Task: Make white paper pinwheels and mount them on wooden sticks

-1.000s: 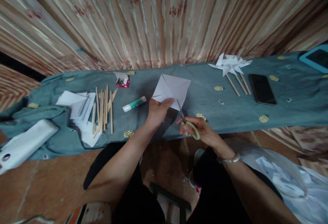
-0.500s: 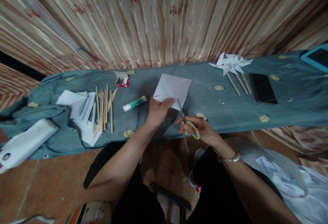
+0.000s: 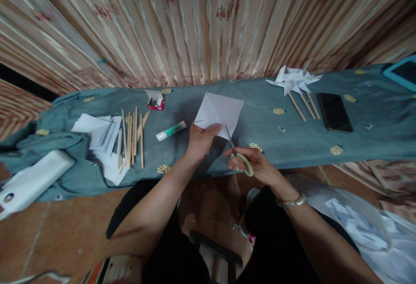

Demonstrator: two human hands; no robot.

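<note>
My left hand [image 3: 201, 139] pinches a white square of paper [image 3: 224, 109] by its near side, thumb on top. Fold lines cross the sheet, and a slit shows at its left corner. A pair of scissors [image 3: 243, 162] with pale green handles is in my right hand [image 3: 255, 161], fingers through the loops. Its blades lie at the paper's near right part, just right of my left thumb. Left of the paper, a glue stick [image 3: 170, 131] rests on the cloth.
Wooden sticks [image 3: 132, 138] and paper sheets [image 3: 97, 130] lie at left, near a small red box [image 3: 156, 102] of metal pieces. Paper pinwheels [image 3: 294, 80] and a phone [image 3: 334, 112] lie at right. A plastic bag [image 3: 357, 219] with paper scraps stands below right.
Almost nothing differs. The hands, paper and scissors hold nearly the same position; the whole view has shifted very slightly.
</note>
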